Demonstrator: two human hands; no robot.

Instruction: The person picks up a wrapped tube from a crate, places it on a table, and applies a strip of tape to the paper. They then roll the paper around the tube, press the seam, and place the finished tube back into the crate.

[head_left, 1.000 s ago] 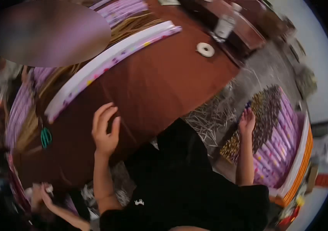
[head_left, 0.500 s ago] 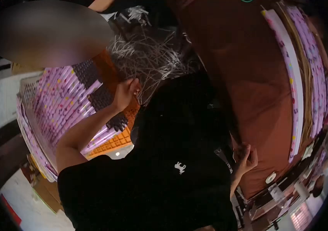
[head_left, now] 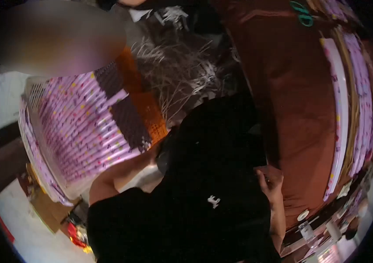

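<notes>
The left hand, visible earlier, is now hidden, its fingers unreadable; the right hand (head_left: 272, 180) curls its fingers by creased brown cloth (head_left: 304, 118), grip unclear; well left lie glossy, spotted pink tubes (head_left: 79, 127)

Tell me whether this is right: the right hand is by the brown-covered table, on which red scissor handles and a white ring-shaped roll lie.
Not quite: the head view shows the scissor handles are green, not red. The rest holds: the right hand is by the brown-covered table, and the white ring-shaped roll lies on it.
</notes>
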